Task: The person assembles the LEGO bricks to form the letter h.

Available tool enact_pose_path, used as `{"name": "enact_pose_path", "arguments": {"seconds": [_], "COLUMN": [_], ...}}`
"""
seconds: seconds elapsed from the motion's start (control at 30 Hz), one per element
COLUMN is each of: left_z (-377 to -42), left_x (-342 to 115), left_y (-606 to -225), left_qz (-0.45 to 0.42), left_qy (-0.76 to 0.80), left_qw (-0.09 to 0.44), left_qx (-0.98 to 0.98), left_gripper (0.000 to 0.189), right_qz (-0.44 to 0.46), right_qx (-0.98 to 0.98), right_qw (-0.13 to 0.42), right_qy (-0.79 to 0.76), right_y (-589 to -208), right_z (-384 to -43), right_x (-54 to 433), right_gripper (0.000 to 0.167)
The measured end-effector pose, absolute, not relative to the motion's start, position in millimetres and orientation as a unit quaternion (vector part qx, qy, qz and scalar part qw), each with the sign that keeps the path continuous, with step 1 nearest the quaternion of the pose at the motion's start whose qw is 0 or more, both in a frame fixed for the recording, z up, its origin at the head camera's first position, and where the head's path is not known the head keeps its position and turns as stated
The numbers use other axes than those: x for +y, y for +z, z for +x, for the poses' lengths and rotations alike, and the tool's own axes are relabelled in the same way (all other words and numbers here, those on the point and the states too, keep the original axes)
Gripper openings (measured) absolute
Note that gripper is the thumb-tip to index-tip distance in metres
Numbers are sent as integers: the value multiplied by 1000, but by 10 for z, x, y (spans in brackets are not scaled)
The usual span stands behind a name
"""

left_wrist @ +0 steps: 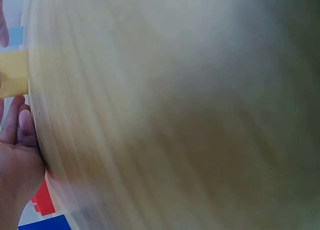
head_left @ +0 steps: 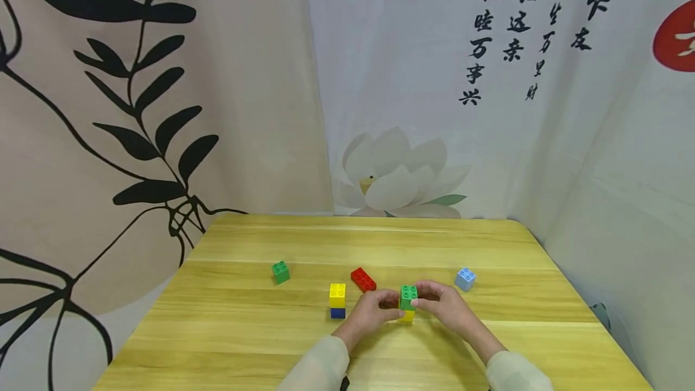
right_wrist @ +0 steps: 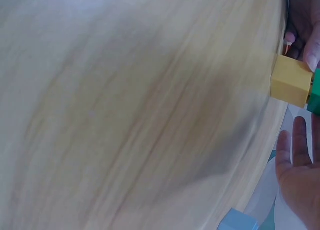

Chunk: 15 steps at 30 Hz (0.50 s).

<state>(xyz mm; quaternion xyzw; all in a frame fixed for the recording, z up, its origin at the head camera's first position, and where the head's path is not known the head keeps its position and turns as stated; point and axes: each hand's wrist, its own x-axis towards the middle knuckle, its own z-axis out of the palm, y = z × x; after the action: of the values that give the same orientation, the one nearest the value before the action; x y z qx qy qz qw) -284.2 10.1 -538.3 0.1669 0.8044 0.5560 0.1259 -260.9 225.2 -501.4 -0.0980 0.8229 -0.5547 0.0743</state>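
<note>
Between both hands, a green toy building brick stands over a yellow toy building brick near the middle of the table. In the right wrist view a narrow gap with studs shows between the yellow brick and the green one. My left hand pinches the yellow brick from the left, its thumb close to the seam. From the right, my right hand pinches the green brick with thumb and index finger. Its other fingers are extended in the right wrist view.
Left of the hands stands a yellow brick on a dark blue brick. A red brick lies behind the left hand. Another green brick sits farther left, and a light blue brick is behind the right hand.
</note>
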Motion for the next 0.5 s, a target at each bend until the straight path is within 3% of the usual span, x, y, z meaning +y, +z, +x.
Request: {"name": "enact_pose_path", "arguments": {"seconds": [0.5], "left_z": [-2833], "left_x": [101], "left_y": [-5370], "left_qz": [158], "left_qy": [556], "left_qw": [134], "left_qx": [805], "left_gripper": [36], "right_qz": [-112], "right_qx": [819], "right_qw": [85], "right_qy": [-556], "right_y": [-4983], "right_z": [-2583], "right_x": [2266], "right_gripper": [48]}}
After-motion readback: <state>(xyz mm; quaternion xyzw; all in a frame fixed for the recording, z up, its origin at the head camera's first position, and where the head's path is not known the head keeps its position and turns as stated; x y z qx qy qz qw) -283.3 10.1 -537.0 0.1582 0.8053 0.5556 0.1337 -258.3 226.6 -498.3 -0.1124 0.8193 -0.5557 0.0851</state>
